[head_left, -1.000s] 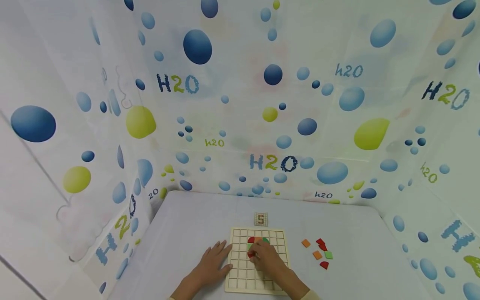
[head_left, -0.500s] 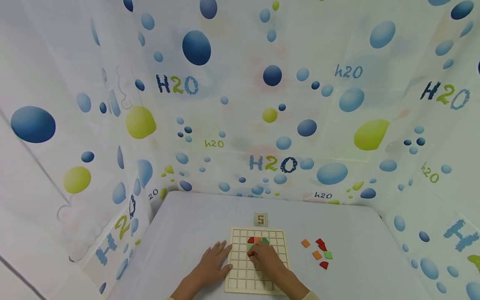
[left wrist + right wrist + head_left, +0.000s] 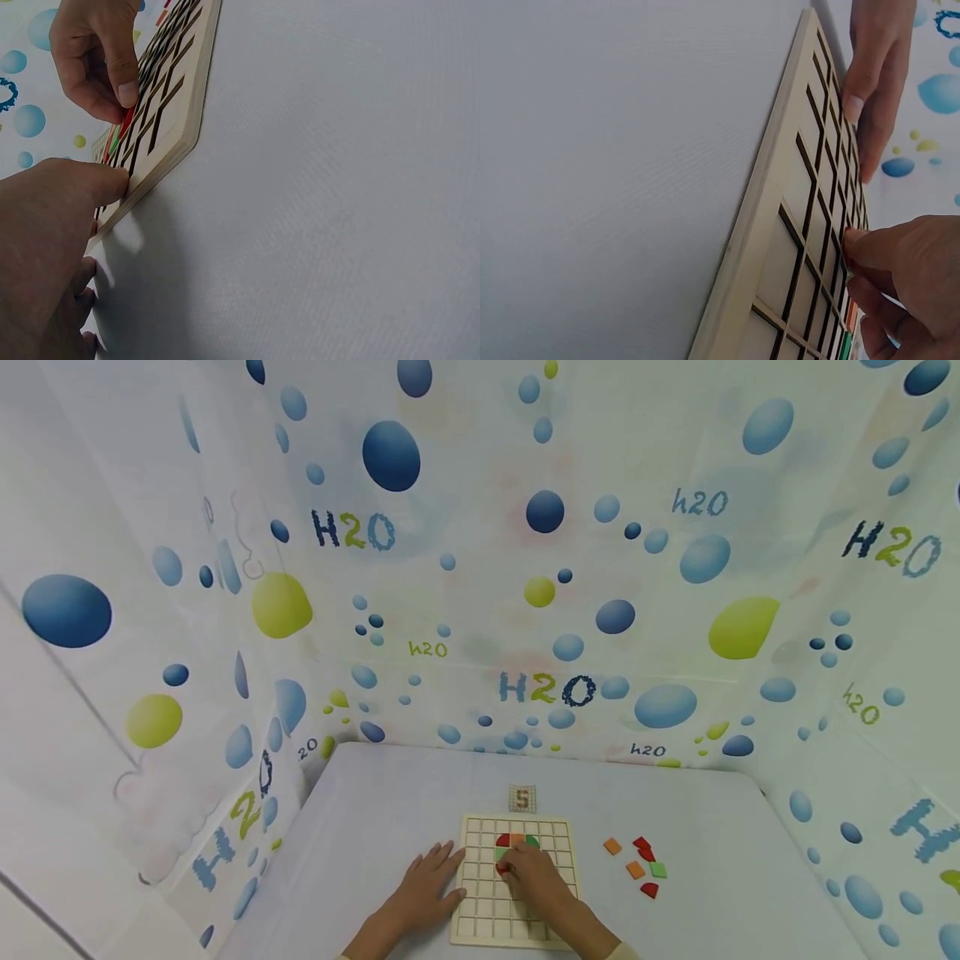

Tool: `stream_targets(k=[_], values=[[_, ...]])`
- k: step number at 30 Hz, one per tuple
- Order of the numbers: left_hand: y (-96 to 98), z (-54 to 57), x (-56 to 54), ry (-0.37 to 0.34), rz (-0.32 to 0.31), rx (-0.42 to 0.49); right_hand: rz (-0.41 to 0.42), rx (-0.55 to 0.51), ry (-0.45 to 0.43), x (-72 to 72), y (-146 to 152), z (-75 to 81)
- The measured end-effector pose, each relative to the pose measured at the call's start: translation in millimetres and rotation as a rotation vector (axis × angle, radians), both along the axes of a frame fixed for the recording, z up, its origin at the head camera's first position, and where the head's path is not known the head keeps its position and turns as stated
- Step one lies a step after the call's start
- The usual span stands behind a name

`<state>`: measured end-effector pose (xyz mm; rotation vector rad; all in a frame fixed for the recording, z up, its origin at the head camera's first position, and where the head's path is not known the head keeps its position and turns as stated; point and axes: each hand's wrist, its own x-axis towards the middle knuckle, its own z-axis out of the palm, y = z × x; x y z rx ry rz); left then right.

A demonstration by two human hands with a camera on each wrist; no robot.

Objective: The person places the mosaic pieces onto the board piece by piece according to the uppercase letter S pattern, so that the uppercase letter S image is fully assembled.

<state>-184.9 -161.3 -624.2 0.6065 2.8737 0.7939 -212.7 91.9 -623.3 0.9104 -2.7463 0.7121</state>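
A pale wooden grid board (image 3: 475, 906) lies on the table in front of me. My left hand (image 3: 422, 890) rests at its left side, fingers spread, thumb on the border. Over the middle of the grid, my right hand (image 3: 536, 878) pinches a red tile (image 3: 127, 117) between thumb and fingers, down at the cells. Just above that hand, a red rounded tile (image 3: 503, 840), an orange tile (image 3: 517, 839) and a dark green tile (image 3: 532, 841) sit in a row of cells. Below the red one is a light green tile (image 3: 501, 854). My right hand covers the cells beneath it.
Right of the board lie loose tiles: orange squares (image 3: 635, 870), a light green square (image 3: 658, 870) and red rounded pieces (image 3: 649, 890). A small card (image 3: 522, 799) with a gridded figure lies beyond the board. Bubble-printed curtains (image 3: 465, 610) surround the white table (image 3: 390, 793).
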Motion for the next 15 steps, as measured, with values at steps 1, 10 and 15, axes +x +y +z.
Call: stream_targets(k=[1, 10, 15], values=[[0.2, -0.1, 0.3, -0.004, 0.002, 0.001, -0.002, 0.008, 0.008, 0.0, 0.2, -0.3], [-0.6, -4.8, -1.0, -0.017, 0.017, -0.013, -0.024, 0.082, 0.036, -0.3, 2.2, 0.0], [-0.6, -6.7, -1.8, -0.021, 0.016, -0.013, -0.023, 0.065, 0.011, 1.2, 4.5, 1.0]])
